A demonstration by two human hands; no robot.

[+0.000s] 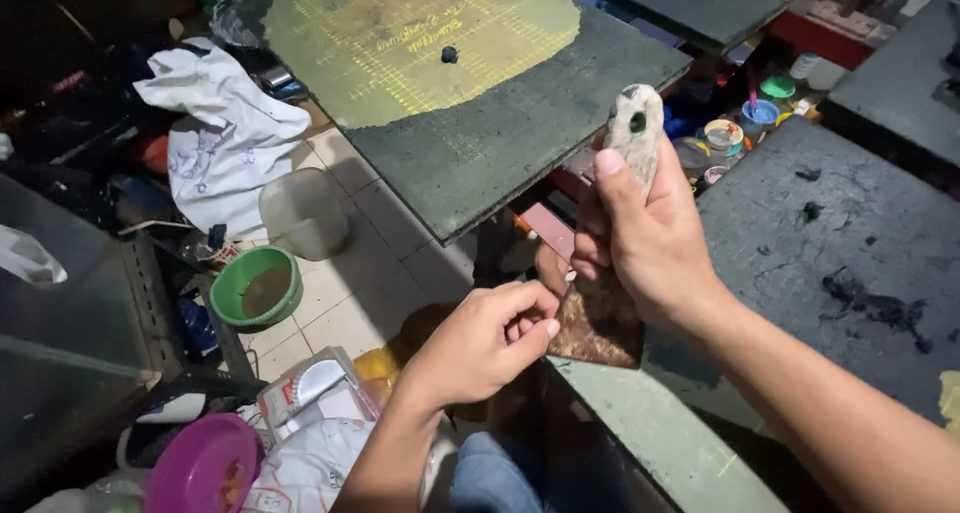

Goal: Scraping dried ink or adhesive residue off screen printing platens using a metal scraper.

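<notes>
I am holding a worn scraper (615, 233) upright in my right hand (645, 238), fingers wrapped around its middle and my thumb pressing flat against the pale, paint-crusted handle. The handle's rounded tip, with a small hole in it, is sticking up above my thumb toward the far side, while the rusty brown blade is hanging out below my palm on the near side. My left hand (490, 338) is sitting just left of and below that blade, fingers curled in narrowly with the thumb and fingertips pinching at the blade's lower left edge; I cannot tell whether anything small is caught between them.

The scraper is hovering over the gap between two dark work boards. The flat board (520, 143) on the far left is carrying a large yellowish patch with a faint grid and a small dark blob near its middle. The dark board (800, 263) on the right, under my right forearm, is showing black smears and flecks.

Beyond the scraper, small paint pots (745, 123) are standing between the boards. On the tiled floor to the left, a green bowl (257, 286) is sitting near a cloudy plastic tub (303, 211), with a crumpled white cloth (225, 123) farther off. A purple lid (203, 466) is lying at the near left corner.
</notes>
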